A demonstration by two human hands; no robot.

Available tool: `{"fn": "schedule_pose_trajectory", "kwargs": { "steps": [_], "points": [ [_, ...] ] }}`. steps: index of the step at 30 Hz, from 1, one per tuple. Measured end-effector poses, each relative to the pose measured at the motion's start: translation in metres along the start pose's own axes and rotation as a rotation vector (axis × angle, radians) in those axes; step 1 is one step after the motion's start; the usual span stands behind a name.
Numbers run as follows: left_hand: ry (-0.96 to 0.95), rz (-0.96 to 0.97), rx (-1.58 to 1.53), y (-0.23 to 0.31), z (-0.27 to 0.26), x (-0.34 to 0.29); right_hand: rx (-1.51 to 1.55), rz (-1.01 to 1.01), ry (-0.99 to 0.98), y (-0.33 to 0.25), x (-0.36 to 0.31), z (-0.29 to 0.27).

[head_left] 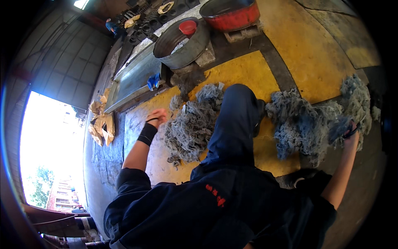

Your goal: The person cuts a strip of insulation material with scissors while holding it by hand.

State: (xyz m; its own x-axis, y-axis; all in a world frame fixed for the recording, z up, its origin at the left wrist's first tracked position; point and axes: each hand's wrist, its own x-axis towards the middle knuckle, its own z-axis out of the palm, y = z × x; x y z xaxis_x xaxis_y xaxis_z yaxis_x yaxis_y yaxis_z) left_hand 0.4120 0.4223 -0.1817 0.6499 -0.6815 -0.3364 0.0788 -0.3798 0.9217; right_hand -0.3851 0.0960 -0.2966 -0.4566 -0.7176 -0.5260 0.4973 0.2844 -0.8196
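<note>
Two heaps of tangled grey fibre waste lie on the floor on either side of my bent leg. Over the pale floor beside the left fibre heap is my left hand, its fingers curled in with nothing seen in them. A black band wraps that wrist. At far right, my right hand reaches into the right fibre heap, closed on a darker clump of fibre. The fingers there are partly hidden. This heap is stretched out in loose tufts toward the far right.
Beyond the heaps stand a round metal tub holding a red bowl, and a red tub on blocks. A shallow metal trough has a blue scrap at its edge. Crumpled tan sacks lie left, near a bright doorway.
</note>
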Motion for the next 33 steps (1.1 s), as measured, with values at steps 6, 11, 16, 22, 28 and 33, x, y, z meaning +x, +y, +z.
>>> {"fn": "schedule_pose_trajectory", "kwargs": {
  "steps": [6, 11, 16, 22, 28, 33],
  "points": [
    [0.722, 0.062, -0.09, -0.022, -0.191, 0.023, 0.032, -0.003, -0.009, 0.0, -0.017, 0.008],
    [0.984, 0.221, 0.27, -0.038, -0.259, -0.007, 0.077, 0.006, 0.05, 0.001, -0.019, 0.013],
    [0.909, -0.18, 1.136, -0.019, -0.175, 0.017, 0.215, -0.052, -0.249, -0.011, 0.024, -0.022],
    [0.189, 0.507, 0.775, 0.001, 0.021, 0.06, 0.267, -0.111, -0.3, -0.009, -0.017, 0.006],
    [-1.035, 0.455, 0.576, 0.043, 0.318, -0.119, 0.354, -0.15, -0.239, -0.021, -0.018, -0.008],
    [-1.336, -0.331, 0.775, 0.054, 0.332, -0.147, 0.423, -0.102, -0.354, -0.02, -0.01, -0.005]
  ]
}}
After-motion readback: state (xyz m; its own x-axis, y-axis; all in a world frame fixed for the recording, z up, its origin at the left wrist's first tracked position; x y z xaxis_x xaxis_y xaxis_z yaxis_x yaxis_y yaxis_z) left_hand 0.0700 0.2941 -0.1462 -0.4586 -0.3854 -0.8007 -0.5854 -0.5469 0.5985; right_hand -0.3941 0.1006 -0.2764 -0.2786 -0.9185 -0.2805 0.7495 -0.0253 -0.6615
